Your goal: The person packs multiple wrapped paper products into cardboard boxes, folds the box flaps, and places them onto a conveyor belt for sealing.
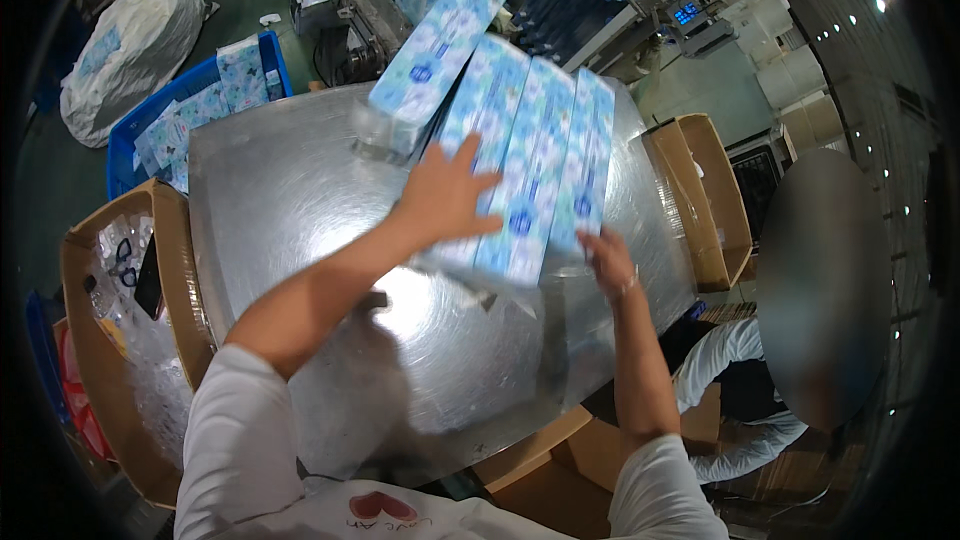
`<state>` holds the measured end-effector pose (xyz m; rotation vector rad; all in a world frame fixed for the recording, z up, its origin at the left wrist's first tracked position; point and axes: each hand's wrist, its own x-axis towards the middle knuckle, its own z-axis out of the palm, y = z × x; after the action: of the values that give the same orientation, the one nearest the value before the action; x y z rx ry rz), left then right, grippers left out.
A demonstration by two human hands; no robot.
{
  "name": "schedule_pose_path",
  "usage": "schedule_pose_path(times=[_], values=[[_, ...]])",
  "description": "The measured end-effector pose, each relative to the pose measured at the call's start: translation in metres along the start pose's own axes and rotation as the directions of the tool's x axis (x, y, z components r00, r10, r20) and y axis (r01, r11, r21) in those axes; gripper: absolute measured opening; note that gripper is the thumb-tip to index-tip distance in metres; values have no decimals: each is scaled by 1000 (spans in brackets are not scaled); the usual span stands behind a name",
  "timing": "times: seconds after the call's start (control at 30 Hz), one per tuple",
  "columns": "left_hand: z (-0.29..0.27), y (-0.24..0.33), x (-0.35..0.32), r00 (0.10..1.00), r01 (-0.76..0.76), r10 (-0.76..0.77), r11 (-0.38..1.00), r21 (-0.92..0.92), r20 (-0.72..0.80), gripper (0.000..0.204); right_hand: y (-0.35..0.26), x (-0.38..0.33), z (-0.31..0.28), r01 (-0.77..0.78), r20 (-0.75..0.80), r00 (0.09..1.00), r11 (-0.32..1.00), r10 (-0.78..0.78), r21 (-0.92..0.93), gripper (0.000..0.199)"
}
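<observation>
Several long packs with a light-blue floral print, apparently tissue packs (520,170), stand side by side in a slanted row on a metal table (270,210). My left hand (450,195) lies on the left part of the row, its fingers spread wide. At the near right corner, my right hand (610,262) has its fingers bent around the end of the rightmost floral pack (585,175); part of the grip is blurred. Another floral pack (440,50) tilts away from the row at its far left. Under that one, a clear plastic wrap (385,130) shows, smeared by motion.
To the left are a blue crate (120,155) of floral packs and a carton (180,270) with clear plastic, scissors (124,262) and a phone (149,278). An open carton (700,200) adjoins the table's right edge. Machinery (690,25) stands beyond. A co-worker's sleeve (725,355) is at right.
</observation>
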<state>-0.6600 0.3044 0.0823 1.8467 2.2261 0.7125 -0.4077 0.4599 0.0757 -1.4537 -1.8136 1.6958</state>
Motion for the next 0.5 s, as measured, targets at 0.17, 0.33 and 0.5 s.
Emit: schedule_pose_path(times=[0.17, 0.33, 0.5], values=[[-26, 68, -152, 994, -36, 41, 998, -54, 105, 57, 49, -151, -16, -81, 236, 969, 996, 71, 33, 46], [-41, 93, -177, 951, 278, -239, 938, -209, 196, 77, 39, -143, -30, -17, 142, 990, 989, -3, 144, 59], [16, 13, -145, 739, 647, -321, 92, -757, 592, 84, 70, -98, -16, -296, 503, 855, 916, 127, 271, 66]])
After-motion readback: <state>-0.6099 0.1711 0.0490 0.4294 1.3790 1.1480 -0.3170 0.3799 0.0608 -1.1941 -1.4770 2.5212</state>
